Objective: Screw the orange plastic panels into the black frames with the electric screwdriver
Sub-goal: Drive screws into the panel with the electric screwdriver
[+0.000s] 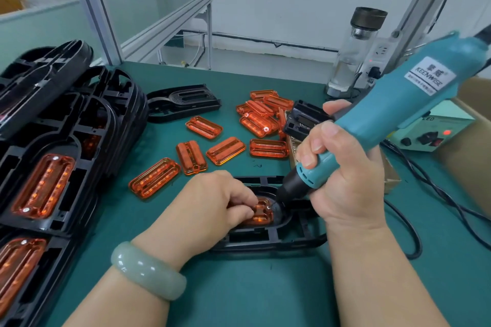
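your right hand point(342, 167) has all fingers wrapped tight round the teal electric screwdriver point(393, 114), tilted, bit tip down at the near-right corner of the orange panel point(261, 214). that panel sits in the recess of the black frame point(268, 239), which lies flat on the green mat point(239, 287) right in front of you. your left hand point(212, 202) is curled over the panel, fingertips pinched down on it just beside the bit; can't tell if they also hold a screw, too small. a screw head seems to show at the bit tip, seated or not i can't say. progress, as a judgement: partly through. the stack of finished frames point(53, 141) at your left shows orange panels fitted, with bright screw heads at the panel ends on the ones facing you; how many are in the stack isn't countable. what's left: this panel's screws, then the loose panels point(154, 180) scattered on the mat beyond the frame, roughly ten, some heaped together near a small black box point(305, 119). only one empty frame point(183, 102) is visible, at the back of the mat, so more frames must come from out of view. also there: a pale green bangle point(147, 271) on your left wrist, a glass bottle point(353, 53) and a power unit point(430, 133) with a red light at the right.
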Available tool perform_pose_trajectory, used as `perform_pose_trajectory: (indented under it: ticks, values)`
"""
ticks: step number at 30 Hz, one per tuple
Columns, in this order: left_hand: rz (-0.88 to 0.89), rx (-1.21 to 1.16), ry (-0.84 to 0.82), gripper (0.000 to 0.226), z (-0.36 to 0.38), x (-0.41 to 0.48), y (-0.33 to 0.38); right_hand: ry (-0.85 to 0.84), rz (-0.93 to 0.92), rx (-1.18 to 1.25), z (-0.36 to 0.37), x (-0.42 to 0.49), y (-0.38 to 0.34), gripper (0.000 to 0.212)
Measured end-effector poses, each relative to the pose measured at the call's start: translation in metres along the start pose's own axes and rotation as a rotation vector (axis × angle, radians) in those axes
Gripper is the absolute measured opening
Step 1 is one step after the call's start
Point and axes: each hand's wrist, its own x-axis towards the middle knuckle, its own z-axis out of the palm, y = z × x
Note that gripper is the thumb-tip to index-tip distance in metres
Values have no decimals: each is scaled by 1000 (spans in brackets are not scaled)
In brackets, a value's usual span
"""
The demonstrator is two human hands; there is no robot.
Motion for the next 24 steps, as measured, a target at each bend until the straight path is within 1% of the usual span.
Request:
perform_pose_trajectory:
  ticks: [2, 5, 7, 8, 9, 11, 12, 13, 15, 16, 17, 19, 21, 24]
  values:
    - [9, 11, -29, 13, 1, 1, -1, -32, 10, 9, 1, 0, -1, 19]
    - [4, 59, -42, 15, 4, 2, 0, -59, 2, 112, 2, 0, -2, 22]
    - [15, 74, -49, 13, 5, 1, -1, -12, -15, 148, -1, 2, -4, 20]
    - [11, 46, -34, 12, 4, 1, -1, 23, -20, 150, -3, 3, -5, 19]
    - [-15, -21, 15, 12, 3, 0, -2, 55, -22, 155, -5, 4, -6, 17]
    - [-149, -262, 211, 15, 0, 2, 1, 117, -15, 176, -7, 6, -5, 15]
    - [-235, -453, 309, 20, -2, 4, 1, 150, -8, 188, -8, 7, -4, 15]
    - [-324, -711, 373, 28, -4, 7, 1, 183, 0, 200, -8, 7, -3, 14]
    - [-484, -1292, 377, 40, -6, 10, 2, 236, 10, 222, -9, 9, 0, 14]
    - [-533, -1486, 363, 41, -8, 10, 3, 255, 11, 235, -10, 9, 1, 14]
    - [-563, -1601, 346, 41, -9, 10, 4, 267, 11, 246, -10, 9, 2, 14]
    - [-569, -1720, 323, 37, -9, 11, 5, 284, 11, 265, -10, 9, 3, 13]
    - [-574, -1785, 337, 28, -8, 11, 7, 296, 15, 285, -10, 9, 4, 13]
    - [-608, -1821, 402, 12, -8, 13, 9, 318, 27, 306, -10, 8, 5, 12]
